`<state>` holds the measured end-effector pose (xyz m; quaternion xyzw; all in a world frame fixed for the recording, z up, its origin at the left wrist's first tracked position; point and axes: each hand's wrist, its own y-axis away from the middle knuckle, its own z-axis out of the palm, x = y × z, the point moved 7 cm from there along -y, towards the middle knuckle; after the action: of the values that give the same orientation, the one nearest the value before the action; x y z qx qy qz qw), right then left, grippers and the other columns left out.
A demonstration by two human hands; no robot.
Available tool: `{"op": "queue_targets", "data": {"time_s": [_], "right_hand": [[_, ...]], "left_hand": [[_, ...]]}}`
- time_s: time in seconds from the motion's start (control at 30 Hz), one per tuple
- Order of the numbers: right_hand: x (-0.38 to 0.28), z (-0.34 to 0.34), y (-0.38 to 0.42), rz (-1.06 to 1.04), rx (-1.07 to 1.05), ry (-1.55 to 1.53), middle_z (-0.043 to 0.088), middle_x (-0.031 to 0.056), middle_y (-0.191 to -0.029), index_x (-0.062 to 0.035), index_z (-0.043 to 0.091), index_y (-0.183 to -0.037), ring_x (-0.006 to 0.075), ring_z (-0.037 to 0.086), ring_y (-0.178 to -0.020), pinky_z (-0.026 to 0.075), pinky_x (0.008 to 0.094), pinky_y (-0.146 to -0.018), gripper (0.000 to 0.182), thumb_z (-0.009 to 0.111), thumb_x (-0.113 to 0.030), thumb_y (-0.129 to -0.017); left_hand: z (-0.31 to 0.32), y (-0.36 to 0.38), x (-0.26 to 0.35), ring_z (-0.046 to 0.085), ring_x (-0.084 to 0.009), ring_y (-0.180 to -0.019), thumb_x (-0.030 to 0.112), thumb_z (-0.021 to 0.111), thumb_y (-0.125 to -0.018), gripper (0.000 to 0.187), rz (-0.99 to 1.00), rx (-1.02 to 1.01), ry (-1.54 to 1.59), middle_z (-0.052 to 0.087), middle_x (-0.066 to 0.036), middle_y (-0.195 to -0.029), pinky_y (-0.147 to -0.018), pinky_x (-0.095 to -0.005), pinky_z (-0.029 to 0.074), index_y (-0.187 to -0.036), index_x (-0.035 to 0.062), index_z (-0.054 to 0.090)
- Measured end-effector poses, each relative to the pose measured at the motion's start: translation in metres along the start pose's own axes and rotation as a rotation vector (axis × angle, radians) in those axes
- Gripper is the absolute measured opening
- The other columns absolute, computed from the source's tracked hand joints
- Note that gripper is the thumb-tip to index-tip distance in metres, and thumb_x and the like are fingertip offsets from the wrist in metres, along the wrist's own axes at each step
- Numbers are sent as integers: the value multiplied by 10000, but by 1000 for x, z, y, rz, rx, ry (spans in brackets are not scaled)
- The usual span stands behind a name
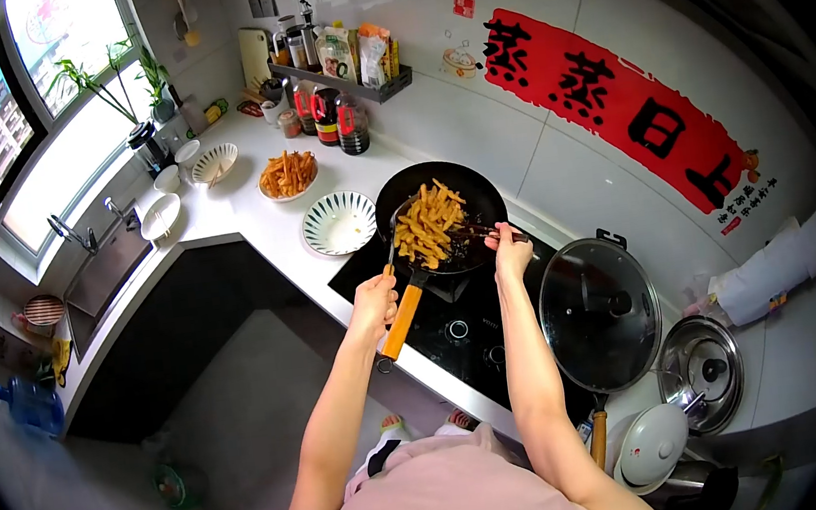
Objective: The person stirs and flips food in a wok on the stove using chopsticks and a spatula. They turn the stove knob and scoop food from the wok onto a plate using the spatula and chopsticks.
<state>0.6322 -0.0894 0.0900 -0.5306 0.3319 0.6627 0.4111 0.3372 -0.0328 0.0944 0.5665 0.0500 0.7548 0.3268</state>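
Golden strips that look like fries [430,220] lie heaped inside the black wok [465,180] on the stove. My left hand [375,305] is closed around the thin handle of a metal scoop [390,245]; its head is mostly hidden by the fries. Just beside that hand, the wok's wooden handle [403,324] points toward me. Dark chopsticks [479,231] are gripped in my right hand [510,249], above the wok's right side, their tips at the fries. Left of the wok stand a patterned bowl [339,225] with crumbs in it and a plate of browned strips [288,175].
A glass lid [600,314] leans right of the black stove [451,326], near a steel lid [703,372] and a white pot [654,443]. Sauce bottles [351,125] stand under a wall rack [379,87]. Bowls [214,163] line the counter toward the sink [109,279].
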Motion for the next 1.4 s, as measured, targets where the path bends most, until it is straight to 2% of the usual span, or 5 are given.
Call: {"op": "queue_targets", "data": {"time_s": [0.27,0.5,0.87,1.13,1.4], "right_hand": [[-32,33,7,-77,-66,-68,677,105,-756,51,665,-945,155,651,-589,522,258,-589,222,617,-164,-918],[-53,72,3,-335,-261,415,673,121,-666,8,696,-926,178,677,-581,520,295,-567,220,586,-183,-916],[-56,14,10,-401,-220,530,672,89,-696,39,686,-926,150,657,-582,529,267,-568,242,592,-185,-918],[-114,-44,29,-284,-128,409,666,83,-726,30,691,-938,121,627,-569,524,249,-549,213,566,-143,-931],[-13,-31,26,-31,-64,74,667,137,-750,75,653,-906,199,663,-589,559,274,-546,241,571,-149,-940]], "left_hand": [[1,22,32,289,-30,-361,165,505,-948,96,119,-11,-42,432,28,-624,-331,-206,192,-879,99,513],[3,12,22,295,-30,-367,167,517,-943,91,102,-24,-74,439,23,-629,-333,-210,200,-910,82,523],[32,15,-17,298,-47,-365,146,512,-937,101,-52,-123,-43,430,16,-604,-329,-220,192,-965,54,540],[10,40,30,266,-2,-370,139,503,-949,227,170,-14,-163,416,53,-622,-332,-191,170,-1144,37,557],[0,33,-8,298,-32,-375,123,503,-944,128,95,5,-166,414,46,-605,-342,-223,215,-999,29,570]]}}
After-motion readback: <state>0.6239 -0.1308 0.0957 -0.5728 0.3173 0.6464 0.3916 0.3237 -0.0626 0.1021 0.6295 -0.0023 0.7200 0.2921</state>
